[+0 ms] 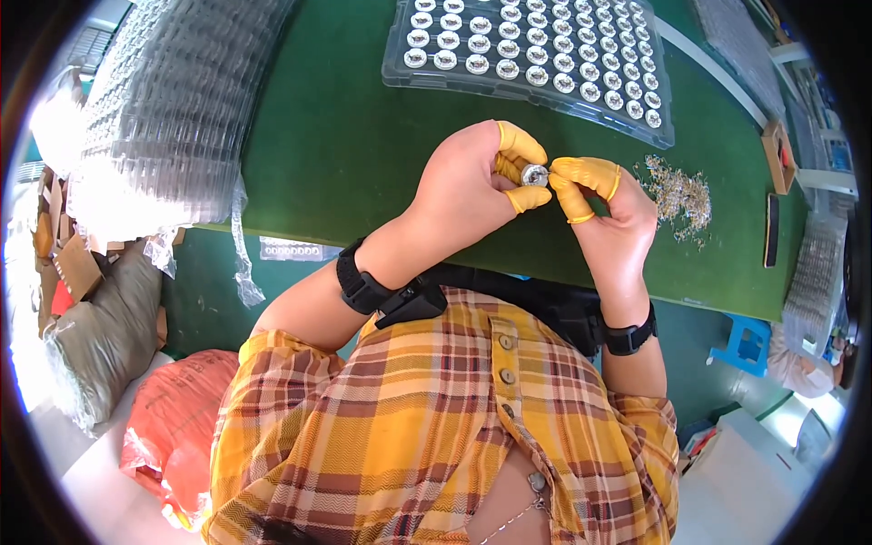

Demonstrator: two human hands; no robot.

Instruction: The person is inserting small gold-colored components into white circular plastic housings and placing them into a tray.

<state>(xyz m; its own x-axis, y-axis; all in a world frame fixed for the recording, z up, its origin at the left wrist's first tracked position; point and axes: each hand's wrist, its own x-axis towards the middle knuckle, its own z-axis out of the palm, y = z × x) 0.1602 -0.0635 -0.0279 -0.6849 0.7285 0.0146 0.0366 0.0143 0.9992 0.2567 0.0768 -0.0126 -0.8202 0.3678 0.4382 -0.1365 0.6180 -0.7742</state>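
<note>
My left hand (465,186) has yellow finger cots on its fingertips and pinches a small round silvery-white part (534,175), its face turned up and toward the right. Close against that part's right side is my right hand (616,202), also in yellow finger cots. Its thumb and fingertips press together; whatever they hold is too small or hidden to name. Beyond both hands lies a clear plastic tray (536,94) with rows of similar round parts. To the right of my right hand, a loose pile of tiny leaded components (681,197) is spread on the green tabletop (345,136).
A tall stack of clear plastic trays (173,118) stands at the left. On the right are a small wooden box (778,157) and a black strip (771,231). A blue stool (745,345), a red bag (182,422) and another person (799,363) are below table level.
</note>
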